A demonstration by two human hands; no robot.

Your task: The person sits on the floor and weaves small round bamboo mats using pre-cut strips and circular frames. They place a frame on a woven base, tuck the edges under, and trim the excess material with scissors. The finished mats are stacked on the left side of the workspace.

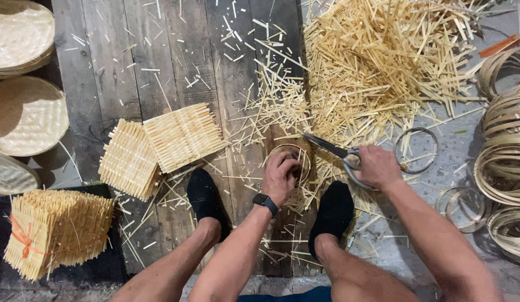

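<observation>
Small round woven bamboo piece with a thin hoop rim [289,162], on the dark plank floor [131,61] between two black-socked feet [333,215], pressed down by the left hand [280,176], fingers [290,165] curled together on its top. Just to the right, grey metal scissors [338,154] gripped in the right hand [377,166], fingers closed through the handles, blades pointing left above the piece. Farther out: heap of pale bamboo offcuts [377,61], square woven mats [159,148], tied mat stack [55,229], coiled bamboo hoops [503,162], round woven trays [25,114].

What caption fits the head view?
Left hand presses a round woven bamboo piece while right hand holds scissors amid cut strips.
</observation>
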